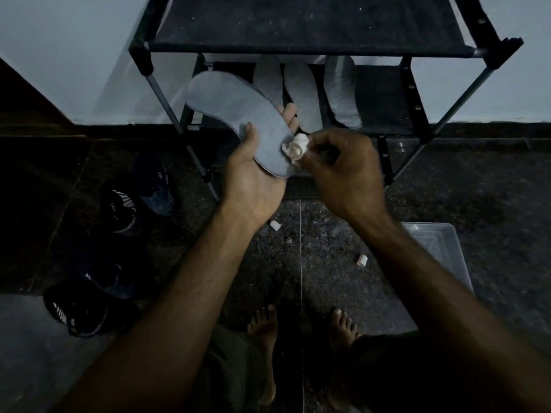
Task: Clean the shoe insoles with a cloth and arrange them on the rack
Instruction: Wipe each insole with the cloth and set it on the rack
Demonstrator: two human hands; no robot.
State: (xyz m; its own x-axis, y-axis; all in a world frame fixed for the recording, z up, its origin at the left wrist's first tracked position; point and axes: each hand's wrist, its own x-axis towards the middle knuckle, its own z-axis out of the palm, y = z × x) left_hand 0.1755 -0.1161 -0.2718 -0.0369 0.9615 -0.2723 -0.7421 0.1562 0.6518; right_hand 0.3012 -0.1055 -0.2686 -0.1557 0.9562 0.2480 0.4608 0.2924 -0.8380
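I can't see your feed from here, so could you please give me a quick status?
Left hand holds insole. Right hand pinches cloth against its heel end. Three insoles on rack. Nothing in the way.

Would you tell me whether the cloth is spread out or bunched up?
Bunched up: the right hand pinches the cloth as a small wad against the insole.

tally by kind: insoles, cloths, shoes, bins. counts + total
Insoles: 4, one in the left hand at, three on the rack at
Cloths: 1, in the right hand
Shoes: 4
Bins: 1
Total: 10
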